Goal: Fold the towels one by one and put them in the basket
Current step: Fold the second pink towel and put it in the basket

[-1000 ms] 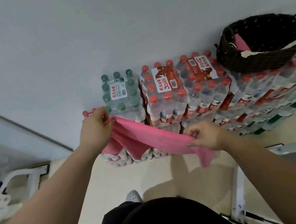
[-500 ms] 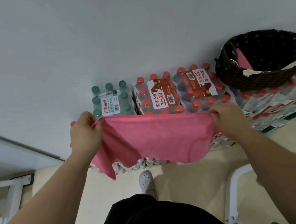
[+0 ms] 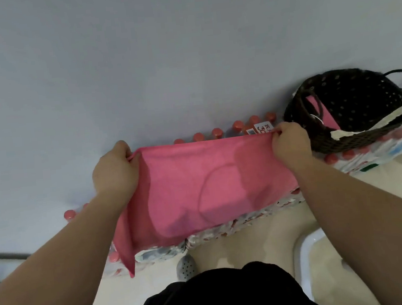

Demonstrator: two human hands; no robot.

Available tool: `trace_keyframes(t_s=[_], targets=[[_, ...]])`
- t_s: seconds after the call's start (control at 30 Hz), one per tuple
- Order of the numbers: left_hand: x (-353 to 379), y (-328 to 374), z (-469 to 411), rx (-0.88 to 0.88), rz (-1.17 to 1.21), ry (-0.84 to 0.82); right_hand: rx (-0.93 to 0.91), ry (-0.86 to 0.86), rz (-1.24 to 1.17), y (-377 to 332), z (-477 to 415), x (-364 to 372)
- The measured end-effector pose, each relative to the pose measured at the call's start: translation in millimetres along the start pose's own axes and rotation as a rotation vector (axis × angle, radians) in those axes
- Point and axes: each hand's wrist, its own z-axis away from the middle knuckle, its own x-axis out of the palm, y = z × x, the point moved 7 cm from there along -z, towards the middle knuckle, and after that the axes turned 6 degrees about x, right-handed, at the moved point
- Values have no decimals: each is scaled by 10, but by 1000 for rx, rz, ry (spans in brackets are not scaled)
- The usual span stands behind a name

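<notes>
At bottom centre a grey shoe [image 3: 186, 268] stood on the pale floor. Above it, mid-frame, the left hand [image 3: 115, 172] and right hand [image 3: 289, 144] each pinched a top corner of the pink towel [image 3: 199, 189], fingers curled onto the cloth. It hung spread before the bottled-water packs [image 3: 217, 133]. Farther off, at right, the dark woven basket [image 3: 357, 139] sat on the packs, holding a second pink towel [image 3: 322, 112].
</notes>
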Motion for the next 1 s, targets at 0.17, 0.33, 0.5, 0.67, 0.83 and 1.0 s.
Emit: trace_keyframes(t_s=[0.17,0.33,0.5,0.67,0.83,1.0], targets=[[63,51,-334,94,-121,57,-97,32,-65,-294,-247,132],[276,423,-69,207,-188,68,-184,-296,246,-223,-53,741],[1025,803,469,208,-251,-355,-242,-369,438,74,55,993],[1306,718,399,183,-361,-426,-307,-363,482,67,-154,953],[1284,753,303,151,-358,-414,-352,-393,455,35,-200,924],[966,696,489,2,-304,-246,-570,-338,363,-406,-3,815]])
